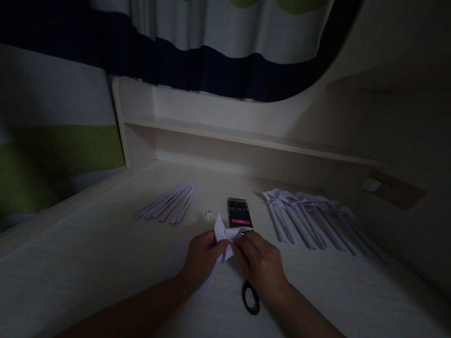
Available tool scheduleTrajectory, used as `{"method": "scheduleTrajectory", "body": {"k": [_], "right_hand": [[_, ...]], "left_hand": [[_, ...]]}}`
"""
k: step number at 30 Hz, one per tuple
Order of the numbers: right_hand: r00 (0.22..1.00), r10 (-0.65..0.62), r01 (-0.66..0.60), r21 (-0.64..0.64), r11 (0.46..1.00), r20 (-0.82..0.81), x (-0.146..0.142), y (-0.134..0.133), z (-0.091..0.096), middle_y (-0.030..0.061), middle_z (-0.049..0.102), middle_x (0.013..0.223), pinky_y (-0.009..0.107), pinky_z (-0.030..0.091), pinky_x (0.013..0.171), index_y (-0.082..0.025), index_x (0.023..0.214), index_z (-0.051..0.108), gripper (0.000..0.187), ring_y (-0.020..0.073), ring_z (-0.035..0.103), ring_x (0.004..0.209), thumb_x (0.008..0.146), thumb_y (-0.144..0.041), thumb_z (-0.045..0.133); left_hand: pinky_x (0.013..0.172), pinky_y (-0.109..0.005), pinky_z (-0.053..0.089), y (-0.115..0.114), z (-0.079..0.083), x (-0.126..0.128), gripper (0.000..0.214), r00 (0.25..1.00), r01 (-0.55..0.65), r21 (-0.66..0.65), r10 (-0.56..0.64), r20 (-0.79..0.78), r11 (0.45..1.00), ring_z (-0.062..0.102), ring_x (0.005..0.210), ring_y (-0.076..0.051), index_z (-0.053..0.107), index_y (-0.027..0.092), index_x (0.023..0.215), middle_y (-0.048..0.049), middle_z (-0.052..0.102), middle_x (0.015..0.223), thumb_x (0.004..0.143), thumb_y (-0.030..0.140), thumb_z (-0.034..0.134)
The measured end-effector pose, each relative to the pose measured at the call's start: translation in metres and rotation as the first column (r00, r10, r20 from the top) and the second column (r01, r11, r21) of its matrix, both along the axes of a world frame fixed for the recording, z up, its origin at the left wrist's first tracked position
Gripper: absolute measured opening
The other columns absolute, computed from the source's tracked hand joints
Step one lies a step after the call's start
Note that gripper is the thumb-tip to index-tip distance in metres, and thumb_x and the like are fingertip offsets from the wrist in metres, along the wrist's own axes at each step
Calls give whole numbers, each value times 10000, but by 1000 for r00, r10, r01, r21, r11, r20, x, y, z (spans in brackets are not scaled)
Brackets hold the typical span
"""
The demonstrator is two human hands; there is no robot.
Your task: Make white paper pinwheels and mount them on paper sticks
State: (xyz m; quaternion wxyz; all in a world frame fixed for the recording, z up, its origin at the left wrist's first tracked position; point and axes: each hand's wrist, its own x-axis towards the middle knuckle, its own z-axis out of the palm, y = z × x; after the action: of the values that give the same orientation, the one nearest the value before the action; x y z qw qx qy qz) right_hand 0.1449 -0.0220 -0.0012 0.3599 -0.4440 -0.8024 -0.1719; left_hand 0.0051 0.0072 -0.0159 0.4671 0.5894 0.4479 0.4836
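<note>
Between my hands is a folded white paper pinwheel (221, 233) with pointed blades, held just above the table. My left hand (200, 256) is closed on its left side, with the thumb pressed near the middle. The fingers of my right hand (261, 261) pinch the right side of the same paper, close to its centre. Some of the right fingertips are hidden behind the paper and the hand. A black ring-shaped thing (250, 298) lies on the table below my right hand; what kind it is I cannot make out. Just beyond the paper lies a phone (240, 213) with its screen lit.
Several rolled white paper sticks (170, 203) lie to the left. On the right lie several paper pinwheels on sticks (305, 217), side by side. A small white scrap (208, 214) sits left of the phone. Behind the table (122, 277) are a shelf (254, 138) and a striped curtain (234, 27).
</note>
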Motion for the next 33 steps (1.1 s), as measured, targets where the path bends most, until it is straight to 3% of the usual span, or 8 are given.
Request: {"method": "scheduleTrajectory", "body": {"k": [11, 17, 23, 33], "right_hand": [[997, -72, 71, 55, 996, 25, -5, 0, -1, 58, 610, 683, 228, 426, 558, -145, 721, 609, 215, 134, 562, 604, 829, -210, 435], [992, -117, 114, 82, 990, 39, -5, 0, -3, 44, 605, 656, 225, 396, 542, -140, 729, 601, 199, 128, 547, 568, 827, -208, 442], [972, -119, 74, 221, 973, 202, -5, -2, -1, 68, 618, 682, 261, 384, 543, -126, 756, 603, 194, 150, 530, 574, 823, -124, 421], [926, -105, 13, 249, 969, 363, -10, -6, 6, 97, 609, 684, 283, 394, 525, -119, 752, 600, 286, 161, 521, 570, 838, -80, 329]], "left_hand": [[517, -202, 397, -1, 1, 0, 130, 1000, -3, 17, 2, 28, 1000, 536, 572, -131, 601, 135, 666, -8, 612, 622, 651, 252, 545], [490, -192, 374, -4, 2, 0, 143, 999, -16, 81, 19, -42, 997, 505, 543, -117, 586, 140, 657, 5, 583, 590, 662, 273, 534], [446, -184, 287, -6, 2, -4, 229, 965, -47, 223, 102, -241, 974, 400, 464, -83, 527, 151, 555, 37, 456, 481, 695, 331, 506], [446, -188, 264, -7, 4, -3, 229, 945, -67, 269, 148, -292, 961, 388, 451, -81, 491, 162, 525, 39, 439, 465, 704, 305, 489]]}}
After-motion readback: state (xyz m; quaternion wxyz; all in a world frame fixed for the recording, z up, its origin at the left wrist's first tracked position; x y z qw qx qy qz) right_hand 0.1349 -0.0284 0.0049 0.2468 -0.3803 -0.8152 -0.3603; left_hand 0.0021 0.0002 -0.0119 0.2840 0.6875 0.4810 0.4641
